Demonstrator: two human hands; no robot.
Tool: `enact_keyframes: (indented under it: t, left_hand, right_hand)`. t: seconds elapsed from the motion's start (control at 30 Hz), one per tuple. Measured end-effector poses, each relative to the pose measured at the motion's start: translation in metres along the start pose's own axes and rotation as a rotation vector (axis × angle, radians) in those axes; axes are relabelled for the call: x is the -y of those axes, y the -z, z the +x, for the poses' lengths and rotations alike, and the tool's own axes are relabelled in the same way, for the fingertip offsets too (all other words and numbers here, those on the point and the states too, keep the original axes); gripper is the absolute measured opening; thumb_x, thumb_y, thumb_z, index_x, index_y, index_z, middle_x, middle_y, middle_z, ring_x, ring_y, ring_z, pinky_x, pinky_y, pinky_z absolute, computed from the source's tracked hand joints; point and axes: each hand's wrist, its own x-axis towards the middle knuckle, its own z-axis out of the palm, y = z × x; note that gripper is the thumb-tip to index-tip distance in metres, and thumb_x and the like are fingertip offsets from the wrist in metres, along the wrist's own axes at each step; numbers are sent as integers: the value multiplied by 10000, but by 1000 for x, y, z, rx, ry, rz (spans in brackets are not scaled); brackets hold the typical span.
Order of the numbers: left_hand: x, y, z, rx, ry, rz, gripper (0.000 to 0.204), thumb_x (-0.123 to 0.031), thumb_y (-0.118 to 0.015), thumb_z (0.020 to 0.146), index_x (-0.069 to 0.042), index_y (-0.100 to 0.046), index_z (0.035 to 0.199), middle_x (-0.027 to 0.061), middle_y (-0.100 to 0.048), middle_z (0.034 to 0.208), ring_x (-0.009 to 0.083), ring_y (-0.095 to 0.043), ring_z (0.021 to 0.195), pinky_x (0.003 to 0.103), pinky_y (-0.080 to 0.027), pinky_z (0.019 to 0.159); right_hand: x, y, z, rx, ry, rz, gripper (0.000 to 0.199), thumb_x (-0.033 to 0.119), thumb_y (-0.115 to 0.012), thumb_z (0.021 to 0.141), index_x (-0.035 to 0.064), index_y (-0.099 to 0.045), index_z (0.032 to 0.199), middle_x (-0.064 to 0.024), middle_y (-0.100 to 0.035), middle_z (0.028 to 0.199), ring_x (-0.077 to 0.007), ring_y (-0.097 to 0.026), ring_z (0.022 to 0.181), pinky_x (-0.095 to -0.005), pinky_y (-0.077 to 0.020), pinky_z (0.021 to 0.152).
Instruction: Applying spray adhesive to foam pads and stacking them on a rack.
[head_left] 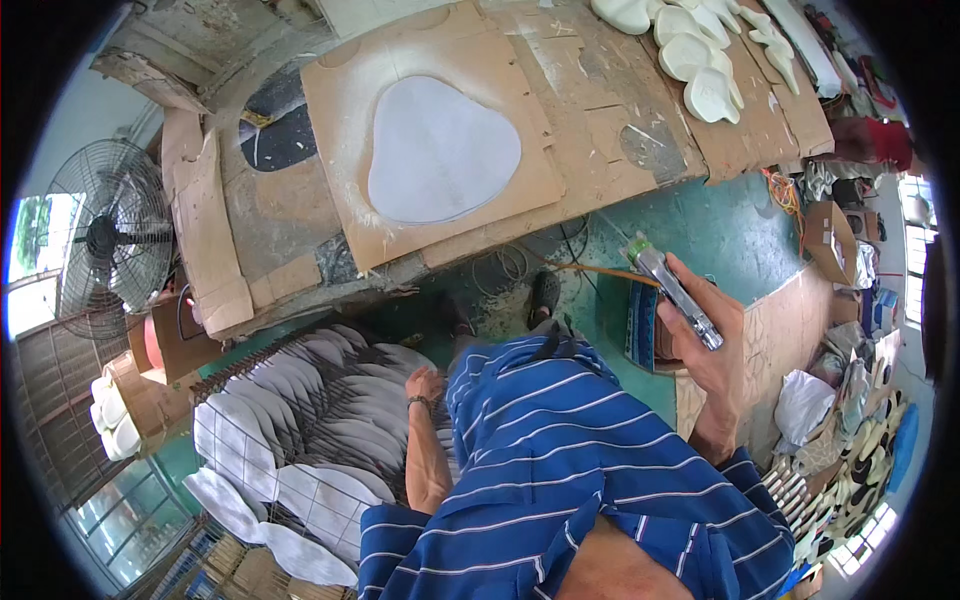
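Cardboard sheet (335, 120) on worktop (280, 220); single panel (440, 150) on sheet. Spare pieces (687, 55) at worktop's right end. Fan (105, 235) left of worktop. Rack (230, 368) at near left, racked panels (235, 440) in it; left hand (424, 385) at its right side. Hand tool (675, 290) in right hand (710, 335), before worktop.

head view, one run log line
right hand: holding silver tool | left hand: beside racked pale pieces | cardboard sheet: rounded pale piece on top

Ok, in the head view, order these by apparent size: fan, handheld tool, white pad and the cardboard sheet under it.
1. Cardboard sheet
2. Fan and white pad: too alike to rank
3. Tool
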Motion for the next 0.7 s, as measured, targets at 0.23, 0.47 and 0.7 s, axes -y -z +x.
enact_keyframes:
  t: [0.23, 0.47, 0.7]
  left_hand:
    - [18, 0, 13, 24, 61, -174, 339, -83, -606, 968, -41, -589, 1303, 123, -706, 948, 231, -684, 736, 372, -549, 569]
    - [-4, -8, 19, 35, -33, -162, 360, -125, -597, 989, -43, -588, 1339, 134, -710, 1052, 291, -711, 833, 451, -605, 662]
    - [-10, -5, 11, -2, -53, -188, 335, -129, -567, 1008, -53, -590, 1334, 104, -719, 1007, 232, -709, 797, 400, -591, 673]
  right_hand:
    - [8, -3, -10, 258, -2, 110, 618, -90, -765, 758, -3, -637, 1356, -185, -716, 1006, -298, -696, 848, -326, -530, 778]
    - [20, -38, 15, 290, 91, 196, 671, -105, -754, 744, 13, -617, 1389, -180, -711, 1011, -297, -706, 862, -313, -534, 762]
    - [22, -48, 39, 131, 106, 108, 603, -86, -749, 794, 15, -629, 1376, -180, -730, 1061, -269, -721, 904, -313, -541, 806]
